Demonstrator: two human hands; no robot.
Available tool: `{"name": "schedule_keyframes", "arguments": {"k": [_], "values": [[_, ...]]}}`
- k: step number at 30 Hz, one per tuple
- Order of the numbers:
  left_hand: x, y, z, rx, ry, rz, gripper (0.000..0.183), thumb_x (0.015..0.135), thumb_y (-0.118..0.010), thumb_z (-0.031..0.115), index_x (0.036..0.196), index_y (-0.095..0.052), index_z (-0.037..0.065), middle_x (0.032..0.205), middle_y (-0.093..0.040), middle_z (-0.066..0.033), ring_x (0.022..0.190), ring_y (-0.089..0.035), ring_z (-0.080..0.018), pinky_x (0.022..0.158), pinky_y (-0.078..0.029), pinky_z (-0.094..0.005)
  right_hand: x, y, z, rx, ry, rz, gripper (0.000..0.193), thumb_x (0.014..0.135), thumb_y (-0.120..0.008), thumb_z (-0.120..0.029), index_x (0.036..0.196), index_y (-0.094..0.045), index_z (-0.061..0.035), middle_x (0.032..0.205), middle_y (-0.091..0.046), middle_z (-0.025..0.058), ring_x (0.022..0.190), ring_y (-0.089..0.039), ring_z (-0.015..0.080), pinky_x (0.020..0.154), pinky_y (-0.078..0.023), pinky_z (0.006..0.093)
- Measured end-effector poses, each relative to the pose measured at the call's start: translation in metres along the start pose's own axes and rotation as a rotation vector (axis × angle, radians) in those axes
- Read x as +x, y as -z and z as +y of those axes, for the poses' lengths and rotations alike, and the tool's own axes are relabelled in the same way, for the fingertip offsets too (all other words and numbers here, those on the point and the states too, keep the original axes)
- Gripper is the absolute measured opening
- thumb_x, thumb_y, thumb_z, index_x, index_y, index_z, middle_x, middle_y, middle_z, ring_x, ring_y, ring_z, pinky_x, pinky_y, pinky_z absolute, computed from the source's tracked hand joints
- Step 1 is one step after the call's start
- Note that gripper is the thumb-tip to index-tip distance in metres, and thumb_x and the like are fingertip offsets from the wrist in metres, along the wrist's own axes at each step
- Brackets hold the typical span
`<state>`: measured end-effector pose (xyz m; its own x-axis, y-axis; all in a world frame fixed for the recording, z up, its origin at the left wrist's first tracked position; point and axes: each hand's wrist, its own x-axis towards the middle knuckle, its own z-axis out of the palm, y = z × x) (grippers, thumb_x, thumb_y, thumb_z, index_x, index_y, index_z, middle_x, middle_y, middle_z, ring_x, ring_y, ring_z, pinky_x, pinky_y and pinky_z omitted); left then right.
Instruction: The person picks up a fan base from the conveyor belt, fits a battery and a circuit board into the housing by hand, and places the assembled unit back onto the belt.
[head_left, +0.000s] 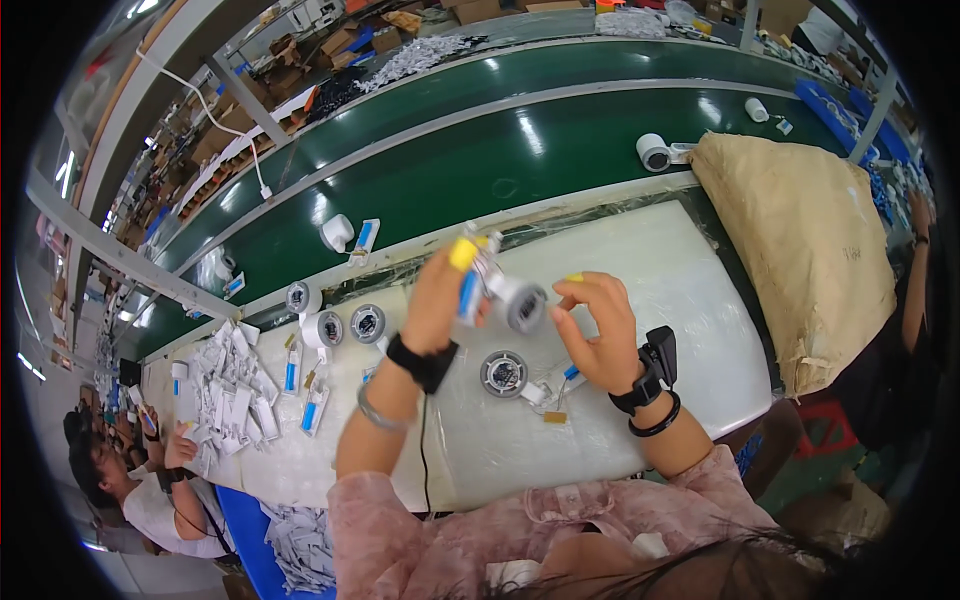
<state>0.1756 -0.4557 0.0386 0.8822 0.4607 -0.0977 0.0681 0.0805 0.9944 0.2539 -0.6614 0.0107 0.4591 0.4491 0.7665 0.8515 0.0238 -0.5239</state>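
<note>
My left hand (432, 300) is closed around a white part with a blue strip, blurred by motion. Joined to it is a white cylindrical unit (520, 305) with a grey-ringed dark end, held above the table. Just right of that unit is my right hand (600, 335), fingers bent and apart, with nothing seen in it. Both hands show yellow fingertip covers. Below them lies another round grey-ringed unit (504, 374), its white part and a small tan tag (555, 417) beside my right wrist. More such units (367, 323) lie left of my left forearm.
A heap of white plastic pieces (235, 390) covers the table's left end. Beyond the plastic-covered table (640, 260) runs a green conveyor (450, 170) carrying several units. A large tan sack (795, 250) stands at right. A co-worker (150, 490) sits at left, near a blue bin (250, 540).
</note>
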Motion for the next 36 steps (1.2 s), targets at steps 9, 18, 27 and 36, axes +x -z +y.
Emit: {"name": "schedule_keyframes", "arguments": {"k": [9, 18, 27, 36], "values": [[0.079, 0.065, -0.048, 0.531, -0.339, 0.323, 0.065, 0.086, -0.059, 0.010, 0.143, -0.032, -0.004, 0.141, -0.041, -0.0216, 0.111, -0.052, -0.0258, 0.086, -0.044, -0.0288, -0.004, -0.001, 0.019, 0.077, -0.236, -0.320, 0.031, 0.083, -0.067, -0.005, 0.113, -0.059, -0.0039, 0.104, -0.061, 0.0129, 0.075, -0.063, 0.0212, 0.070, -0.049, 0.0322], [-0.054, 0.024, -0.002, 0.874, 0.376, -0.298, 0.043, 0.094, -0.056, 0.015, 0.135, -0.045, 0.007, 0.106, -0.065, -0.0116, 0.087, -0.061, -0.0104, 0.063, -0.049, -0.0240, -0.018, -0.014, -0.002, -0.029, -0.147, -0.927, 0.085, 0.075, -0.073, -0.046, 0.142, -0.036, -0.0079, 0.097, -0.065, 0.0150, 0.082, -0.065, 0.0329, 0.072, -0.051, 0.0415], [-0.053, 0.010, -0.075, -0.126, -0.060, 0.046, 0.064, 0.095, -0.055, 0.012, 0.149, -0.021, 0.005, 0.144, -0.041, -0.0160, 0.127, -0.048, -0.0256, 0.099, -0.044, -0.0362, -0.020, -0.028, 0.014, 0.417, -0.813, -0.535, 0.069, 0.093, -0.060, -0.022, 0.148, -0.020, -0.0080, 0.075, -0.065, 0.0125, 0.047, -0.060, 0.0163, 0.045, -0.051, 0.0299], [-0.059, -0.028, -0.080, 0.052, -0.136, -0.290, 0.078, 0.084, -0.072, 0.010, 0.146, -0.025, 0.001, 0.128, -0.054, -0.0160, 0.119, -0.053, -0.0224, 0.099, -0.043, -0.0318, -0.008, -0.028, 0.023, 1.136, -1.102, -0.092, 0.058, 0.098, -0.052, -0.021, 0.147, -0.021, -0.0132, 0.101, -0.064, 0.0150, 0.067, -0.066, 0.0206, 0.057, -0.059, 0.0328]]}}
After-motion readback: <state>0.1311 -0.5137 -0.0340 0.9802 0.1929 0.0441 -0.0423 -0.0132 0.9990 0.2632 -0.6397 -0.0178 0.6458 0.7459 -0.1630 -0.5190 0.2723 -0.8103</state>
